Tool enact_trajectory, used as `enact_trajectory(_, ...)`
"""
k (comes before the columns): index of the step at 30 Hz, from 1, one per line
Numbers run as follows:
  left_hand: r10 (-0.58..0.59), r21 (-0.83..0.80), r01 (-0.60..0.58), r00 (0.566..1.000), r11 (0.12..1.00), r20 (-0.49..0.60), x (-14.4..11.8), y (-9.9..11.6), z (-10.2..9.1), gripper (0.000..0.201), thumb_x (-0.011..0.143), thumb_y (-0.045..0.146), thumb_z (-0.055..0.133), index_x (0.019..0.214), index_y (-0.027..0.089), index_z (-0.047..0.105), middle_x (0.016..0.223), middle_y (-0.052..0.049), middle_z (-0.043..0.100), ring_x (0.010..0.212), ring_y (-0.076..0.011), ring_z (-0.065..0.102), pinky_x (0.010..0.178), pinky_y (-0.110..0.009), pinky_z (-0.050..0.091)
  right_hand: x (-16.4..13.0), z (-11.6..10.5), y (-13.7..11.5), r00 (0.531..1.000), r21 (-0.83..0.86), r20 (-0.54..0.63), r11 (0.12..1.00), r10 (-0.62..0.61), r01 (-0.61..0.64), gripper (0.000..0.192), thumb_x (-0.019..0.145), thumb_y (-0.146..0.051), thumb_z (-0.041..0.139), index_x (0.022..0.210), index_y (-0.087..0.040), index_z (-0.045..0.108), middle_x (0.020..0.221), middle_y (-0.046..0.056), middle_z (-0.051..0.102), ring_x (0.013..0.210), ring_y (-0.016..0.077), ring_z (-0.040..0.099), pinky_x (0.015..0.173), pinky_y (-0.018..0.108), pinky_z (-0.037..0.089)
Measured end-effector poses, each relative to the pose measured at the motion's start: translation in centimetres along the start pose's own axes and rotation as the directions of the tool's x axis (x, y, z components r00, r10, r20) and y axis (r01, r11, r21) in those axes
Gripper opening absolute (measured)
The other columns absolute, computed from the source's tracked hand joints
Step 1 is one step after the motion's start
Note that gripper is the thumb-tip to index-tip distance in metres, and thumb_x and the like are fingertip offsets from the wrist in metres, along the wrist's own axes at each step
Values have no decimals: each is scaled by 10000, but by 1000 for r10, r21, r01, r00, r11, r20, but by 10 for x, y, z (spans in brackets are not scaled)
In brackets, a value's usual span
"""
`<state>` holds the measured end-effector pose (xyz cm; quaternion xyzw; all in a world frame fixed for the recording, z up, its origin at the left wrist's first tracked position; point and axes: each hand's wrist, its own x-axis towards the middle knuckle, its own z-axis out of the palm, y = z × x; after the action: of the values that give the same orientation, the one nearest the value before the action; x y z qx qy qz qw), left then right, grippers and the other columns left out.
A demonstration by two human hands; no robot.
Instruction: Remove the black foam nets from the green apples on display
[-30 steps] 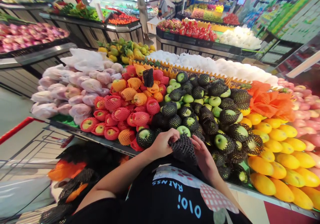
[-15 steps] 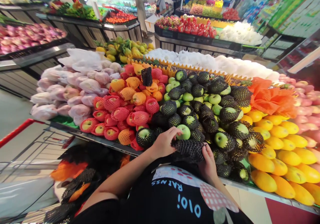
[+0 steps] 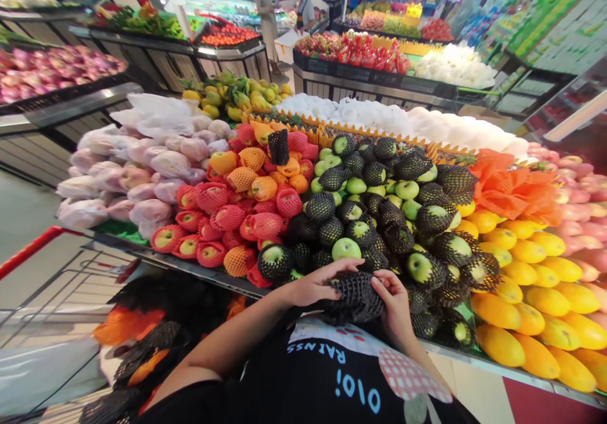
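With your left hand [image 3: 315,285] and right hand [image 3: 394,299] both clenched on the black foam mesh sleeve [image 3: 355,295] at the tabletop's near edge, below the bare green apple [image 3: 346,248], stretch its mouth evenly, without tearing.

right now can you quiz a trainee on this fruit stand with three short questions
1. True or false: both hands grip the black foam net.
2. Which lies just beyond the left hand? A) bare green apple B) white pears
3. What colour are the fruits at the right of the netted green apples?

Key: 1 true. 2 A. 3 yellow-orange; the right hand is on that side.
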<state>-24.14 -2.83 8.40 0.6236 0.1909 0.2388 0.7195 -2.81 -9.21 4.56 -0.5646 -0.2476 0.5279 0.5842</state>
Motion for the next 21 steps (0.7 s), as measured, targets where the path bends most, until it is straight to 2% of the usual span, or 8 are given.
enact_trajectory(3,53,-95,-64,993,993,-110,-1,-6,-2,687,770,400,754,1386,209,518,1350,-128,541,1273,-299,496,1091,-431,362,-1,0,1,995,-45,97,999,-9,13,349,596,-449,892,807,-218,738,581,-55,513,544,99,421,539,226,341)
enact_trajectory(7,63,-145,-91,979,985,-192,-3,-2,-3,668,688,425,837,1262,192,590,1105,-78,594,996,-204,580,889,-305,432,-4,-1,-1,954,-78,297,994,-46,72,440,524,-548,907,795,-231,768,538,-61,448,504,91,341,495,231,266)
enact_trajectory(10,42,-181,-92,964,979,-263,-5,-1,-6,570,698,355,840,1195,209,601,976,-24,584,823,-132,558,767,-250,421,-7,-1,-4,878,-82,479,994,-25,73,503,463,-558,929,829,-249,775,606,-34,517,571,132,424,555,265,355)
enact_trajectory(13,58,-169,-117,947,979,-317,-6,-3,-11,528,720,332,822,1179,210,591,907,-5,577,768,-118,543,719,-231,416,-10,1,-6,832,-76,554,993,-37,95,368,503,-468,934,731,-251,742,743,9,604,735,194,532,695,322,447)
enact_trajectory(15,74,-92,-109,943,990,-324,-7,-2,-14,514,726,309,814,1178,203,592,934,-15,597,797,-127,562,740,-234,427,-12,1,-7,828,-55,558,994,-48,95,282,570,-418,910,697,-245,728,811,21,621,803,205,559,759,336,465)
enact_trajectory(16,85,-42,-103,945,994,-315,-7,-1,-15,509,726,302,810,1175,196,597,958,-25,612,822,-137,575,760,-240,434,-12,1,-7,841,-35,538,996,-54,86,252,604,-407,893,707,-245,729,846,25,628,823,204,568,774,336,468)
enact_trajectory(19,84,103,-62,969,993,-231,-8,6,-15,465,742,308,769,1160,163,628,1039,-71,659,942,-195,610,846,-284,455,-14,-1,-7,917,73,387,994,-100,78,236,656,-415,859,756,-253,720,947,36,663,906,215,590,827,345,470)
enact_trajectory(21,37,189,-5,985,982,-167,-9,9,-13,417,748,306,734,1123,145,649,1040,-78,676,961,-216,616,864,-305,464,-14,-3,-7,951,170,290,984,-107,59,256,647,-416,860,743,-258,682,958,31,686,917,215,598,849,353,469)
